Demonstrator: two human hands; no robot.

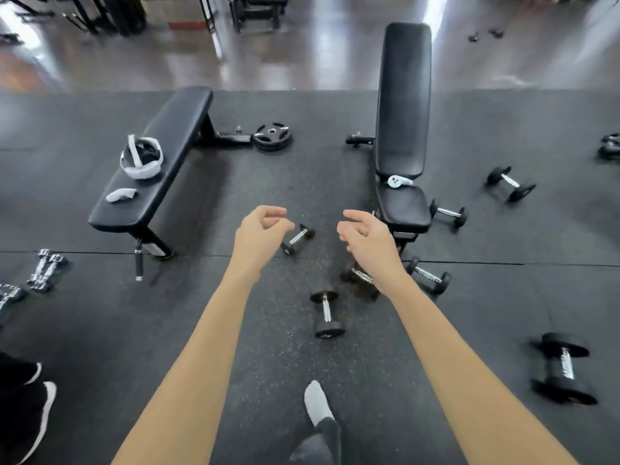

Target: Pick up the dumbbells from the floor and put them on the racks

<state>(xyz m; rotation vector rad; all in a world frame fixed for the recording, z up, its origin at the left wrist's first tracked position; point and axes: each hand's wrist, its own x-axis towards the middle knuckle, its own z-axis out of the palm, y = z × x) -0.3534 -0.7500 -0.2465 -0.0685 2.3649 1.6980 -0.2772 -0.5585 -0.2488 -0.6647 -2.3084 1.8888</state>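
Observation:
Several black dumbbells with chrome handles lie on the dark rubber floor. A small dumbbell (298,238) lies just right of my left hand (260,234). A second dumbbell (326,313) lies between my forearms. My right hand (365,238) partly hides a third dumbbell (357,275). Both hands hover above the floor with fingers loosely curled, holding nothing. More dumbbells lie to the right: a dumbbell beside the bench foot (427,275), a dumbbell by the seat (449,213), a far dumbbell (510,183) and a large dumbbell (563,367). No rack is in view.
A flat bench (174,135) at left carries a white headset (141,161) and a controller (120,195). An incline bench (402,105) stands at right with another controller (399,181). A weight plate (271,136) lies between them. Chrome dumbbells (45,270) sit far left. My socked foot (317,402) is below.

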